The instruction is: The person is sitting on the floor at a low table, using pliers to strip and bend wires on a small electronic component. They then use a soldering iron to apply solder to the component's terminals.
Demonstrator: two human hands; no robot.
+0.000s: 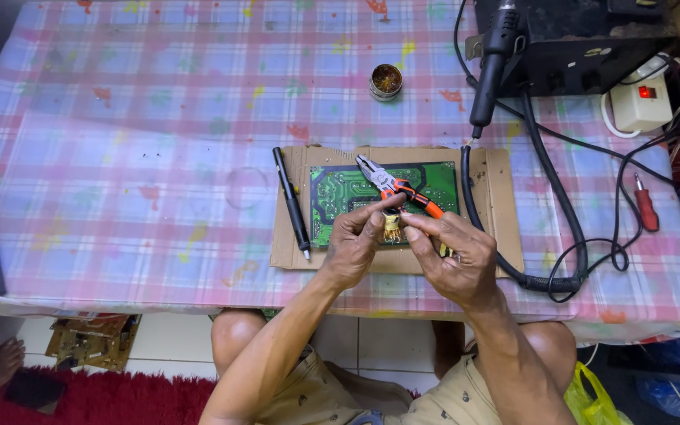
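Observation:
My left hand [356,240] and my right hand [454,256] meet over a green circuit board [340,193] that lies on a brown cardboard sheet [289,244]. Between the fingertips of both hands sits a small yellow coil-like component [392,227]. Orange-handled pliers [393,186] rest on the board just beyond my fingers, jaws pointing up-left. A black pen-shaped tool [291,203] lies along the cardboard's left side.
A plaid cloth covers the table [120,157]. A small round tin [386,81] stands behind the board. A black station [584,43] with a hot-air handle [491,63] and thick hose [548,197] sits at the back right, beside a white socket block [641,104] and a red screwdriver [645,206].

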